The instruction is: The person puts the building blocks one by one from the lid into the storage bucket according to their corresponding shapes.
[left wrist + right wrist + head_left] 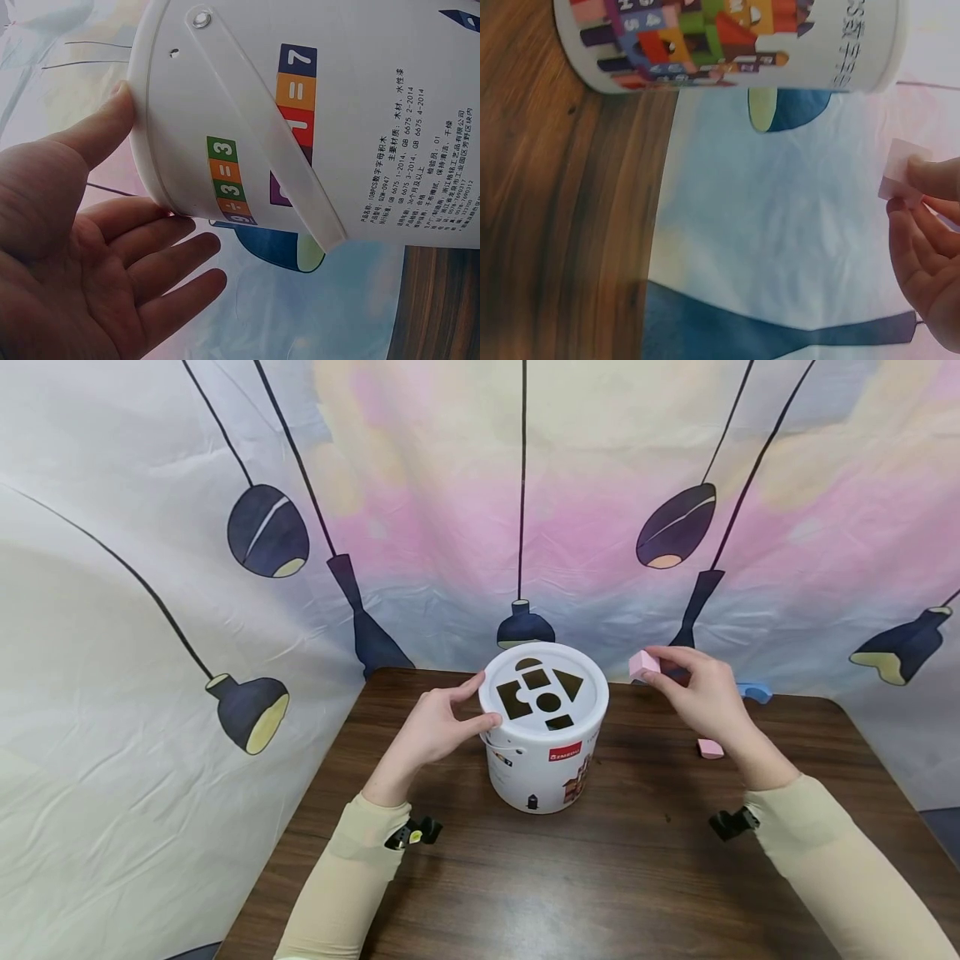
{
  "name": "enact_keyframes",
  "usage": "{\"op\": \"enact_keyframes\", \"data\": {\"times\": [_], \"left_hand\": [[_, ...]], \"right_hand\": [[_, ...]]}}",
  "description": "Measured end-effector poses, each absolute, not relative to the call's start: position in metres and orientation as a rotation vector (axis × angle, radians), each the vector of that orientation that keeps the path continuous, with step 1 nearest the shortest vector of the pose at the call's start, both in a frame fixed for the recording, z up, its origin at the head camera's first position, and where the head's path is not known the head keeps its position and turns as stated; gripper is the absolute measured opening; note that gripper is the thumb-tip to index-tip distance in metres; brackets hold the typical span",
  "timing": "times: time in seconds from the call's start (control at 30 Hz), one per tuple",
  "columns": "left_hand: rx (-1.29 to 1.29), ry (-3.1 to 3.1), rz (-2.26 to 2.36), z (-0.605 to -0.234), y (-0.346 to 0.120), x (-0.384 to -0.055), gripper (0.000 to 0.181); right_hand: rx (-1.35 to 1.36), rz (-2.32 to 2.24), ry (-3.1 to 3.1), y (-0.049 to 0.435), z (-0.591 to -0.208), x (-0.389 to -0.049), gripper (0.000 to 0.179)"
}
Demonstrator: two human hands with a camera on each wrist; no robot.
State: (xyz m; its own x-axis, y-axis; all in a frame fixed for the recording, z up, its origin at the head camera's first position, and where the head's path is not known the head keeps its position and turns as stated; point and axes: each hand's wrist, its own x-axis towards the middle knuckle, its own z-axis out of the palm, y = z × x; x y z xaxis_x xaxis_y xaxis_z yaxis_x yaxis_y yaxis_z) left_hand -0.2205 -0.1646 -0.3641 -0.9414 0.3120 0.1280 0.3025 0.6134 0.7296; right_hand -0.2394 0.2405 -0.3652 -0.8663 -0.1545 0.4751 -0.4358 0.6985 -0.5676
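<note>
A white bucket (525, 777) stands upright on the table. Its white lid (491, 693) has several cut-out holes, among them a circle, a triangle and a square. My left hand (435, 727) touches the lid's left rim with thumb and index finger spread apart; in the left wrist view the other fingers extend loosely beside the bucket. To the right of the lid, about level with it, my right hand (697, 689) pinches a pink block (642, 666) between thumb and fingertips. This block (901, 171) shows in the right wrist view, raised and apart from the bucket.
On the brown wooden table (600, 877), another pink block (709, 749) lies near the right wrist. A blue curved block (756, 692) is by the far edge, partly behind the right hand. A cloth backdrop (450, 527) with printed lamps hangs behind the table.
</note>
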Motion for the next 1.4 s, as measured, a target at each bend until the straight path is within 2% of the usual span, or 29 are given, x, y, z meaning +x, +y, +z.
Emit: {"op": "enact_keyframes", "data": {"times": [1.4], "left_hand": [[0.516, 2.809, 1.264, -0.364, -0.164, -0.22, 0.078]], "right_hand": [[0.79, 1.229, -2.525, 0.141, -0.345, -0.261, 0.04]]}}
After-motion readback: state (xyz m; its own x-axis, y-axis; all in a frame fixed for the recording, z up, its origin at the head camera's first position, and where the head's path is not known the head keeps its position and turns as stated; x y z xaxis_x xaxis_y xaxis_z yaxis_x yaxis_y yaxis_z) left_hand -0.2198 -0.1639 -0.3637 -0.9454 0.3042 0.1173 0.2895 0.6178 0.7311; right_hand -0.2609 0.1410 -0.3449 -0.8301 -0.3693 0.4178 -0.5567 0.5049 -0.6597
